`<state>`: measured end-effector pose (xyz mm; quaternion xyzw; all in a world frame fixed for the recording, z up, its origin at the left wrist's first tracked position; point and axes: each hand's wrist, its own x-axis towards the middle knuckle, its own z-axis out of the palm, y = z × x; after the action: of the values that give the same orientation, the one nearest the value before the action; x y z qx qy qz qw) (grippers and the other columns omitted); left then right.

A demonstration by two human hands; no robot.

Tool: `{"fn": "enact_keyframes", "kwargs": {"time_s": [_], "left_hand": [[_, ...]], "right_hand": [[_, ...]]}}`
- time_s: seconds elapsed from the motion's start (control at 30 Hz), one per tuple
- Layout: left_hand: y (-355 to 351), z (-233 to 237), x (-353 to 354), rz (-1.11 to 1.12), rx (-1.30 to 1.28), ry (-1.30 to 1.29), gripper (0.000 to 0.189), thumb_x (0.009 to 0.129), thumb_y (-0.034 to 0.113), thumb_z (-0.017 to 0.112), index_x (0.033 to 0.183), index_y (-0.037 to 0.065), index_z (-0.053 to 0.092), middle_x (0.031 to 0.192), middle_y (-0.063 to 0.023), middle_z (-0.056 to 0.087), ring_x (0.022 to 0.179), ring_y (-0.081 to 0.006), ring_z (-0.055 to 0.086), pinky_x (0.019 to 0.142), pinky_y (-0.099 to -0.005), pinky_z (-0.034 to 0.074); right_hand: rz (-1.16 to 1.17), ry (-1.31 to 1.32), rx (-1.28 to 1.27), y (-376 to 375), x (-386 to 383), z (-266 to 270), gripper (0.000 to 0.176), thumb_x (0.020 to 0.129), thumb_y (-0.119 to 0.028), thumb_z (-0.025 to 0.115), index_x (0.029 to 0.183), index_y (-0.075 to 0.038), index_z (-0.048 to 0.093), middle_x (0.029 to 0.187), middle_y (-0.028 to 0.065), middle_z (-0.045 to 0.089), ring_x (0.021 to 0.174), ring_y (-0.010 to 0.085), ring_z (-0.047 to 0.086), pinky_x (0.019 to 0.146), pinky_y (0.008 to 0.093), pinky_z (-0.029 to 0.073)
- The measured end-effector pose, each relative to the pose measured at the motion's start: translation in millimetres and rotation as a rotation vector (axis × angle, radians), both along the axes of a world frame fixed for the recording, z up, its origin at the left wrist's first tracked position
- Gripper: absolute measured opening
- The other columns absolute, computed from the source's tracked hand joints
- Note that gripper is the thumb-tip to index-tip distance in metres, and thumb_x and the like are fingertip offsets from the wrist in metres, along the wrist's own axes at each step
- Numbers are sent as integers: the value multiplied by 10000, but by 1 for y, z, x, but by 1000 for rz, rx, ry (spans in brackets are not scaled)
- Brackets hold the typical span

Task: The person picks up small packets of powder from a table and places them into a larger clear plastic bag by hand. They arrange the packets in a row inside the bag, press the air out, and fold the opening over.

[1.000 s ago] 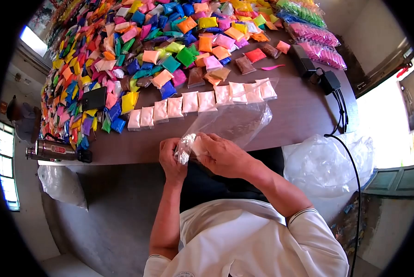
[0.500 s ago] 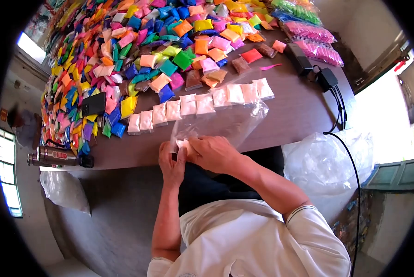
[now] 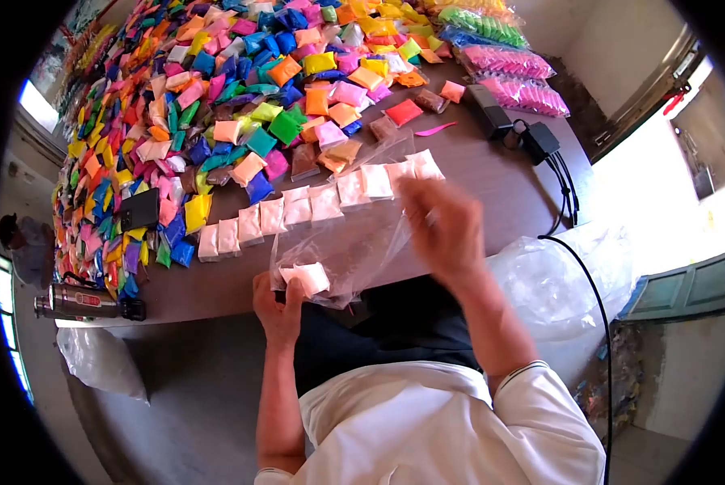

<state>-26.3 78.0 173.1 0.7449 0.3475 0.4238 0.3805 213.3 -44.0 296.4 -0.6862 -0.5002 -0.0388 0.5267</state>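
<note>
My left hand (image 3: 278, 311) is closed at the near table edge, its thumb on a pale pink packet (image 3: 312, 277) at the mouth of a large clear plastic bag (image 3: 362, 252). The bag spreads up and to the right across the table. My right hand (image 3: 450, 230) is raised over the right side of the bag, smeared by motion, its fingertips close to the right end of a row of pale pink packets (image 3: 297, 208). That row runs slanting across the table, its packets lying side by side.
A big heap of colourful small packets (image 3: 217, 97) covers the table's far and left parts. Bundles of pink packs (image 3: 524, 93), a black box (image 3: 486, 111) and an adapter with cables (image 3: 540, 141) lie at right. A phone (image 3: 140, 209) and a flask (image 3: 88, 301) sit at left.
My right hand has left the packet by my left hand and moved right and up towards the row's right end. The pale packet at my left hand now shows more fully. The view has shifted.
</note>
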Motion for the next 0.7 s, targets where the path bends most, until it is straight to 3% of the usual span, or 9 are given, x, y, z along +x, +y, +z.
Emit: {"fn": "enact_keyframes", "kwargs": {"time_s": [0.07, 0.1, 0.17, 0.3, 0.37, 0.4, 0.53, 0.6, 0.7], "left_hand": [[1, 0, 2, -2, 0, -19, 334, 901, 336, 654, 923, 3, 638, 897, -113, 578, 886, -246, 559, 768, -357, 451], [1, 0, 2, 7, 7, -14, 348, 899, 347, 652, 925, 1, 635, 896, -116, 576, 883, -252, 561, 766, -358, 453], [0, -2, 0, 18, 11, -11, 362, 898, 358, 649, 927, -2, 632, 895, -119, 575, 880, -257, 563, 764, -360, 455], [5, -8, -3, 8, 26, 43, 379, 889, 373, 651, 922, -4, 627, 915, -136, 594, 875, -272, 564, 775, -376, 460], [5, -9, -3, 6, 44, 47, 375, 887, 368, 651, 921, -4, 626, 918, -139, 602, 877, -277, 564, 781, -381, 461], [4, -5, -2, 3, 52, 64, 366, 889, 362, 647, 918, -2, 626, 910, -135, 608, 876, -281, 563, 785, -386, 460], [0, 5, 4, 17, 103, 43, 337, 900, 344, 630, 892, 8, 622, 856, -121, 611, 861, -292, 556, 784, -395, 456], [-1, 7, 4, 20, 110, 49, 329, 902, 338, 627, 877, 10, 620, 844, -121, 607, 852, -293, 552, 780, -397, 454], [0, 6, 4, 26, 126, 60, 319, 903, 330, 627, 850, 16, 615, 825, -120, 600, 837, -292, 547, 769, -401, 452]], "right_hand": [[-208, -94, -29, 7, 42, -5, 186, 840, -8, 590, 997, -49, 681, 848, 146, 658, 793, 347, 654, 688, 401, 511], [-221, -85, -120, 8, 63, -15, 241, 815, -17, 585, 1036, -47, 676, 905, 152, 668, 878, 338, 653, 759, 413, 515], [-174, -208, -269, 11, 93, -38, 347, 788, -37, 579, 1128, -62, 647, 1071, 152, 660, 1058, 339, 611, 896, 421, 492], [13, -236, -357, 18, 108, -65, 432, 784, -54, 572, 1214, -78, 604, 1270, 151, 599, 1217, 346, 523, 1010, 417, 441], [92, -107, -657, 19, 109, -67, 554, 777, -57, 588, 1328, -112, 563, 1459, 141, 479, 1348, 332, 436, 1128, 384, 354], [17, -212, -562, 21, 119, -91, 512, 790, -65, 598, 1300, -111, 589, 1410, 137, 531, 1305, 332, 485, 1101, 388, 385], [60, -286, -330, 21, 129, -95, 377, 827, -60, 587, 1202, -42, 621, 1256, 178, 620, 1156, 361, 584, 985, 411, 465], [-40, -73, -228, 20, 123, -90, 307, 853, -55, 587, 1155, -19, 637, 1168, 183, 657, 1096, 374, 616, 957, 421, 479], [60, 12, -237, 19, 120, -84, 334, 858, -62, 603, 1188, -10, 615, 1196, 191, 637, 1119, 378, 601, 960, 432, 473]]}}
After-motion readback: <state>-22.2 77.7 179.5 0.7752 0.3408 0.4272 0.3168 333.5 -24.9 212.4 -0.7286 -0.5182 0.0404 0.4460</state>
